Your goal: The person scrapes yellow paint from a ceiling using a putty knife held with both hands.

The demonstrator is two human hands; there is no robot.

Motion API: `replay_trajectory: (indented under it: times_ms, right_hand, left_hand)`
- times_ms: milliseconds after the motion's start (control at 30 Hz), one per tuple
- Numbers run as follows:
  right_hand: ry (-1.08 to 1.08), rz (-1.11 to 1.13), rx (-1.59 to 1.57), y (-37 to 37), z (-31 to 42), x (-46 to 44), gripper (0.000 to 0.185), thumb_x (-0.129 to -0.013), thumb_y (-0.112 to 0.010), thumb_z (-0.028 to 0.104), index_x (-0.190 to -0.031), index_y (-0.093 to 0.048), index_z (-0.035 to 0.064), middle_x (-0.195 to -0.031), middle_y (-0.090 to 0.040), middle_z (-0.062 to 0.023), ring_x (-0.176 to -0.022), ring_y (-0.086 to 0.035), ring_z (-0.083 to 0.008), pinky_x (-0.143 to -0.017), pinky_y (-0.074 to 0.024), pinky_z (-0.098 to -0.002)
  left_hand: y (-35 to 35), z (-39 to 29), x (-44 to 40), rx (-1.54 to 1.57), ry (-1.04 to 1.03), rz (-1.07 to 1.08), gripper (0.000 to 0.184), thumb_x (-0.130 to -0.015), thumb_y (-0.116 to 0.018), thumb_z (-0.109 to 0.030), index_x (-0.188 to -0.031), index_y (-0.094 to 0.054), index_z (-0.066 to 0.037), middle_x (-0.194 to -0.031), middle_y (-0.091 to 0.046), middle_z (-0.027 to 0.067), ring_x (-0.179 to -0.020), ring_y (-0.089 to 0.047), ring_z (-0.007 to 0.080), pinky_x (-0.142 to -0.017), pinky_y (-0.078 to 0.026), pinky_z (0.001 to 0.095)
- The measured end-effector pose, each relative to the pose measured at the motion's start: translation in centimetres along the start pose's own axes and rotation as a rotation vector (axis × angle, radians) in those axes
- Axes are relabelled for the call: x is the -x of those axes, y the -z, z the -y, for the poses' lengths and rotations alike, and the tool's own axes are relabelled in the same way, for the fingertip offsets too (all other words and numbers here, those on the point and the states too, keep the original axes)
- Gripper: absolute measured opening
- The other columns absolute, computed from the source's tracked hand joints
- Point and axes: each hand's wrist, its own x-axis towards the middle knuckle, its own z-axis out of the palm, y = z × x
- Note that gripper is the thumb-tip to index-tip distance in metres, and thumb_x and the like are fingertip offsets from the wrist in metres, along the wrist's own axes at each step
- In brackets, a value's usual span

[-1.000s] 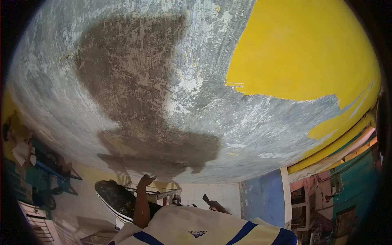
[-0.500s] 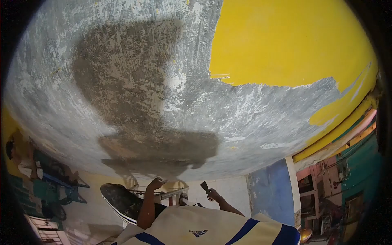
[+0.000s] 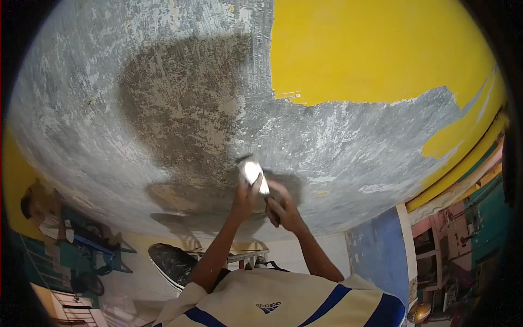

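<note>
My right hand [image 3: 287, 212] is closed round the dark handle of a putty knife [image 3: 251, 171], whose blade shines brightly and points up and to the left. Closed at the lower part of that blade is my left hand [image 3: 243, 203], its fingers and thumb against the metal. Both hands are close together in front of the wall [image 3: 338, 141], which is patchy grey with whitish streaks. Whether the blade's tip touches the wall I cannot tell. Yellow paint [image 3: 359, 49] with a ragged edge covers the upper right of the wall.
Below me are a dark shoe [image 3: 171, 264] with a white sole edge and part of a ladder-like frame [image 3: 245, 257]. Another person [image 3: 46, 210] is at the far left, near a blue metal frame [image 3: 92, 242]. A blue wall panel [image 3: 378, 250] stands at the right.
Both hands have risen and come together at the putty knife; before, they were apart and low, with the knife in my right hand. My view has shifted slightly.
</note>
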Motion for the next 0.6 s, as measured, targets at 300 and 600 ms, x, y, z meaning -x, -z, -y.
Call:
replay_trajectory:
  times_ms: [300,600]
  right_hand:
    - [0.366,-0.199,-0.017,-4.1,9.7,-2.2,0.054,-0.106,-0.047,0.011,-0.157,-0.029,0.0069,-0.074,-0.060,-0.0036,-0.049,-0.047,-0.0062,-0.041,-0.0363,-0.0218]
    - [0.426,-0.273,-0.031,-4.6,10.5,-3.1,0.052,-0.106,-0.046,0.008,-0.156,-0.033,0.0036,-0.116,-0.060,-0.0103,-0.058,-0.048,-0.0038,-0.043,-0.0406,-0.0203]
  left_hand:
    - [-4.3,-13.5,-7.2,0.109,-0.121,0.048,0.037,-0.111,-0.036,-0.029,-0.127,-0.048,0.002,-0.105,-0.070,0.0167,-0.083,-0.069,0.0173,-0.073,-0.057,0.0304]
    - [-4.9,-14.1,-8.6,-0.012,-0.162,0.009,0.036,-0.110,-0.039,-0.030,-0.124,-0.050,0.002,-0.102,-0.070,0.0133,-0.084,-0.066,0.0186,-0.076,-0.054,0.0320]
